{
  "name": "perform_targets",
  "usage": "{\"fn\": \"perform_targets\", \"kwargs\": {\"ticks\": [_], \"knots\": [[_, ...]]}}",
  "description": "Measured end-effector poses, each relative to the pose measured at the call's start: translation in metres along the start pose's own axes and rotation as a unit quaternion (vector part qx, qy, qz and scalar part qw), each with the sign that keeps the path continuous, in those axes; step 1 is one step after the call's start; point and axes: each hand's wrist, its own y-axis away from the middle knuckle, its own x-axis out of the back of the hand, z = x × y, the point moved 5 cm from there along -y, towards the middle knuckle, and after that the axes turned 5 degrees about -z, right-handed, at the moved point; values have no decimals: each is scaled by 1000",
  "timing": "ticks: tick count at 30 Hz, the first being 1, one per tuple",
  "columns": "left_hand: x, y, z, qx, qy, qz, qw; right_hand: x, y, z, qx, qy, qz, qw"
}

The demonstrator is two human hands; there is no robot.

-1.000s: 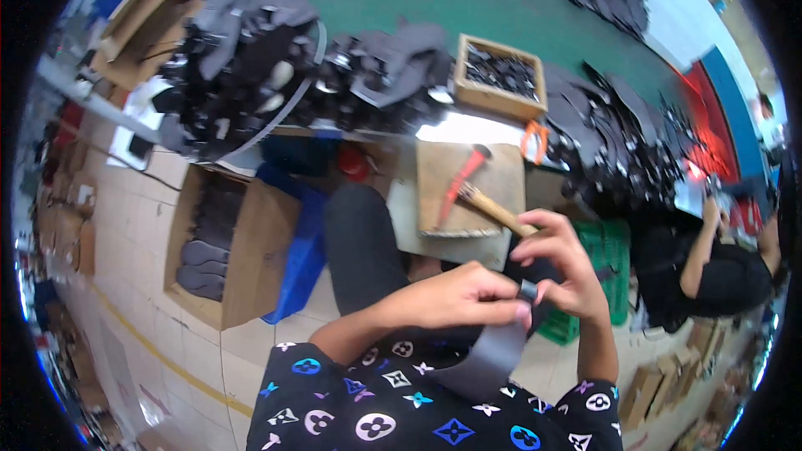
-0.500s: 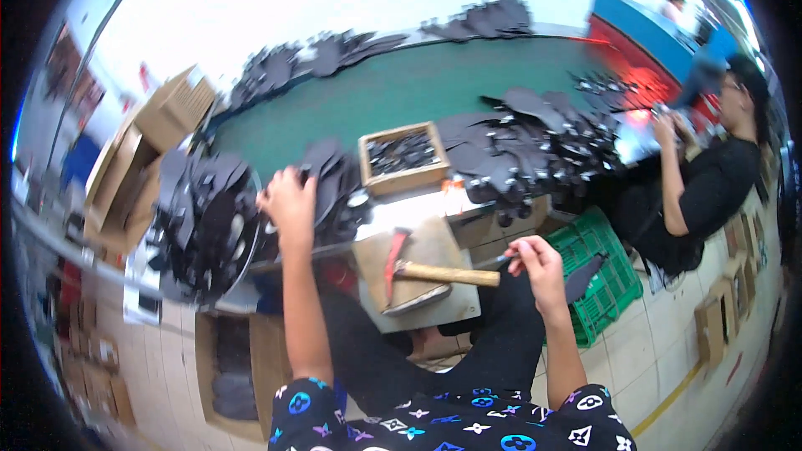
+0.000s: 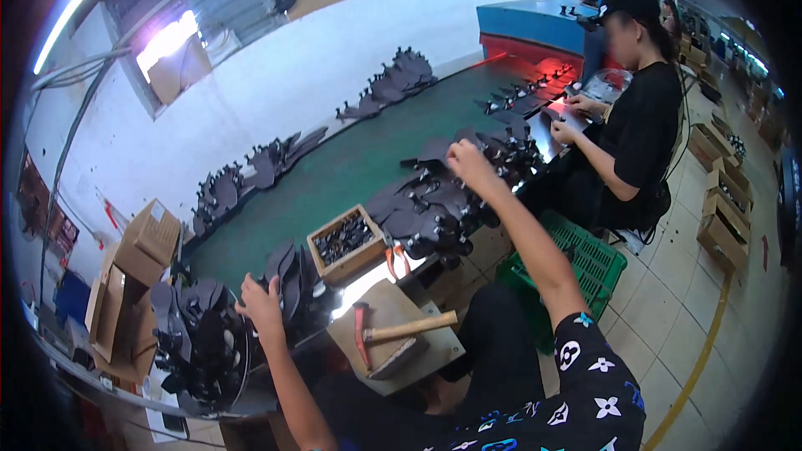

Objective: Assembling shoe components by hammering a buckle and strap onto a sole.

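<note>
My left hand (image 3: 262,307) is at the near left of the bench with thumb and fingers apart. It is beside a small stack of dark shoe soles (image 3: 288,271), and nothing shows in it. My right hand (image 3: 473,165) reaches over a larger heap of dark soles with heels (image 3: 422,205). Its fingers are bent down at the heap's far edge; what they hold, if anything, is hidden. In front of me a red-headed hammer (image 3: 409,328) with a wooden handle lies on a worn block (image 3: 386,305).
A wooden box of small dark parts (image 3: 344,242) stands mid-bench beside orange-handled pliers (image 3: 398,260). More soles line the green belt's (image 3: 334,171) far edge. A round holder of soles (image 3: 200,351) stands left. A green crate (image 3: 601,280) and a co-worker (image 3: 643,108) are at right.
The view has swung right and up. My right hand has moved from beside the hammer handle, near the crate, up to the heap of soles. My left hand stays by the small stack.
</note>
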Motion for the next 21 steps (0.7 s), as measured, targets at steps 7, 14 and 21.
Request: {"fn": "perform_targets", "kwargs": {"ticks": [7,14,21], "knots": [[94,90,177,-313,202,50,927,4,59,-216,-130,-623,-71,768],[108,120,125,-91,539,47,836,-25,159,-259,172,-281,0,944],[95,157,106,9,720,-59,691,-47,292,-165,-63,-75,-320,942]]}}
